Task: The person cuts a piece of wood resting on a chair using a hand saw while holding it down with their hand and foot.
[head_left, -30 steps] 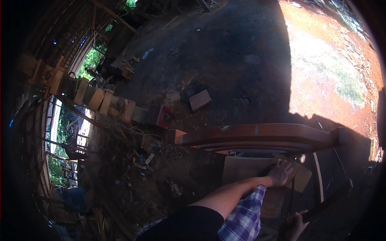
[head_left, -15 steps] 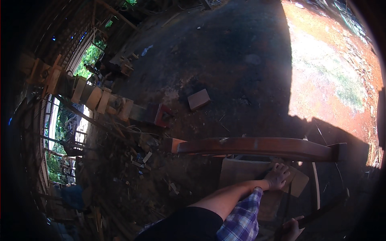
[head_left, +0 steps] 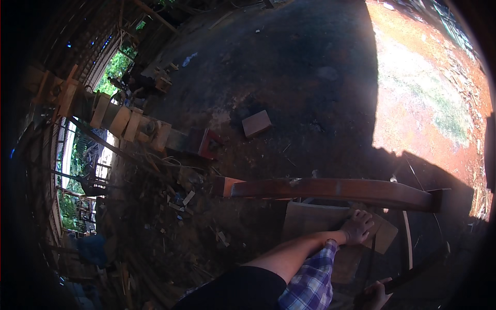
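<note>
My left hand (head_left: pixel 356 228) presses on a pale board (head_left: pixel 312 216) just below the reddish-brown curved top rail (head_left: pixel 337 189) of a wooden frame, its fingers spread over the surface. A rounded-corner board piece (head_left: pixel 385 232) extends to its right. At the lower edge my right hand (head_left: pixel 377 292), partly in shadow, is closed on a dark bar (head_left: pixel 418 266) that runs up to the right; what kind of tool or part it is, I cannot make out. Purple checked cloth (head_left: pixel 307 281) lies beneath my left forearm.
A pale block (head_left: pixel 256 124) lies on the dark floor (head_left: pixel 310 77). A red object (head_left: pixel 206 144) stands beside a row of wooden pieces (head_left: pixel 119 121) at left, with a dim figure of a person (head_left: pixel 137 85) beyond. Scraps (head_left: pixel 183 204) litter the left; sunlit ground (head_left: pixel 423 88) is at right.
The frame's top rail sits lower in the view than a second ago, with fewer slats showing. Both hands appear slightly lower and further left; their hold looks the same.
</note>
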{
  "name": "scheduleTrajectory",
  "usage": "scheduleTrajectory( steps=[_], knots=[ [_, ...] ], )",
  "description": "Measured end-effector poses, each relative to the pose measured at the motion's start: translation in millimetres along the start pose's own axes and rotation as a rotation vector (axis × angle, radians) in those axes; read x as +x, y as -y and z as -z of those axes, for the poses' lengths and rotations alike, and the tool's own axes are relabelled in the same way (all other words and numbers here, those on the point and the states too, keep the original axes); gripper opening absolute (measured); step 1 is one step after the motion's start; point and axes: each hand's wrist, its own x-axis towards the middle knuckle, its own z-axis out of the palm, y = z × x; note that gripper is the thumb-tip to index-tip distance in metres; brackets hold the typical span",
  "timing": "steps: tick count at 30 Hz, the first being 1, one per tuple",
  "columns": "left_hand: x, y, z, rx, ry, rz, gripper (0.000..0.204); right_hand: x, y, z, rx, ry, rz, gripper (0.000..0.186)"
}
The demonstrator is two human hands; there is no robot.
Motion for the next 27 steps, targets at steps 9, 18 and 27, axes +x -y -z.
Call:
scheduleTrajectory(
  steps=[9, 18, 27],
  knots=[
    [-1, 0, -1, -0.037, -0.023, -0.009, 0.034, 0, 1, 2, 0.032, 0.064, 0.029, 0.019],
    [-1, 0, 1, -0.001, 0.007, -0.001, 0.037, -4, 9, -1, 0.070, 0.028, -0.002, 0.014],
    [0, -1, -1, 0.006, -0.004, 0.005, 0.036, 2, -2, 5, 0.146, 0.035, 0.009, 0.017]
  ],
)
